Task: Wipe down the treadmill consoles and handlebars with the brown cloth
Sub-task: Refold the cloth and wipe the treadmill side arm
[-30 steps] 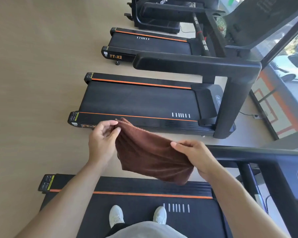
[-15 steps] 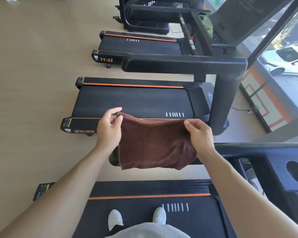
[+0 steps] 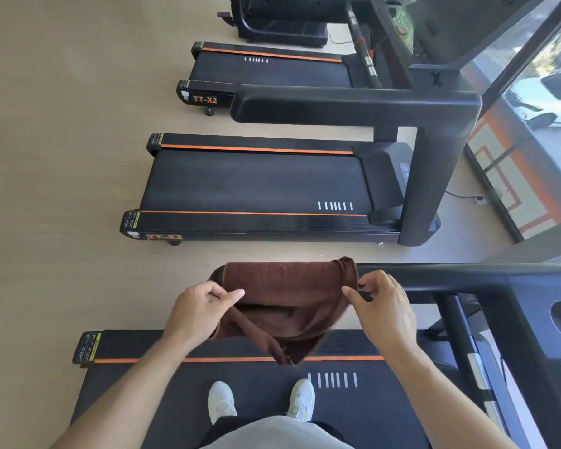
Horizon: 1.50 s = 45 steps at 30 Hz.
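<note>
Draping the brown cloth (image 3: 285, 283) over the handlebar (image 3: 434, 278) end, wrapping it for wiping. Pinching cloth edges with left hand (image 3: 198, 311) and right hand (image 3: 382, 306), keeping it spread.

Stuff you can't really make out here

The cloth (image 3: 289, 286) hides the handlebar (image 3: 434, 278) end under it. The console (image 3: 551, 319) runs off the right edge. Labels on the near deck (image 3: 89, 346) are too tiny to read, and the person's legs get cut off at the bottom.
</note>
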Each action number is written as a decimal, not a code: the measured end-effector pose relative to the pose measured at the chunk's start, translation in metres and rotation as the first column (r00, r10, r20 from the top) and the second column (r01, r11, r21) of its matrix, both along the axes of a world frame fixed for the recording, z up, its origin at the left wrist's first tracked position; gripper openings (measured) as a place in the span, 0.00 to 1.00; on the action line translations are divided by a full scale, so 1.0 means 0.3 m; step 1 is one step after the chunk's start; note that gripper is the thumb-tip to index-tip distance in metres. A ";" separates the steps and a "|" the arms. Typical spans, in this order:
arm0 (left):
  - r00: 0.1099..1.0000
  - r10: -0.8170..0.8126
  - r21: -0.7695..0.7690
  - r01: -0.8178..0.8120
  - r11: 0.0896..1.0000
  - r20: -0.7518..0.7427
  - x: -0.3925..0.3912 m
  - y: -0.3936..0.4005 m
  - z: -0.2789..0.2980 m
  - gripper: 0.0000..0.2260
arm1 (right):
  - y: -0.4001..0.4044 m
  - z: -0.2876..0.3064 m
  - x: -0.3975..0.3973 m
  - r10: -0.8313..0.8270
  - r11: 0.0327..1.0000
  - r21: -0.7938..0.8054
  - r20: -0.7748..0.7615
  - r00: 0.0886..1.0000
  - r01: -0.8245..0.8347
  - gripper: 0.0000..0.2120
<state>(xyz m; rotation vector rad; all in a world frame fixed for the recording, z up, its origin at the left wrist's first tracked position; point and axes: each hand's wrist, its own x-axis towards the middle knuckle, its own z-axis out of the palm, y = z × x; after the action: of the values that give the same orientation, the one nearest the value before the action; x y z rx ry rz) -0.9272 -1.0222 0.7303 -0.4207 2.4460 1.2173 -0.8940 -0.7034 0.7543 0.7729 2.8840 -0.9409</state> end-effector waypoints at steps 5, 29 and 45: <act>0.927 0.356 0.153 -0.370 0.916 0.116 0.017 0.042 -0.072 0.23 | -0.020 -0.041 0.006 -0.194 0.971 -0.120 0.111 0.975 0.207 0.15; 0.943 0.167 0.355 -0.266 0.896 0.286 0.126 0.068 -0.122 0.11 | -0.130 -0.201 0.107 -0.080 0.785 -0.553 0.355 0.931 0.279 0.03; 0.799 0.600 0.399 -0.542 0.740 -0.028 0.006 -0.409 0.075 0.21 | -0.555 0.190 -0.337 0.305 0.731 -0.643 0.010 0.952 -0.228 0.34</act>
<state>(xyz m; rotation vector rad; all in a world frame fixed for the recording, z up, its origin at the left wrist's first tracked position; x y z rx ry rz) -0.9255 -1.1450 0.7528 -1.0571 2.1799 1.9935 -0.9951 -0.8698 0.8113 0.3171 2.2247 -1.6209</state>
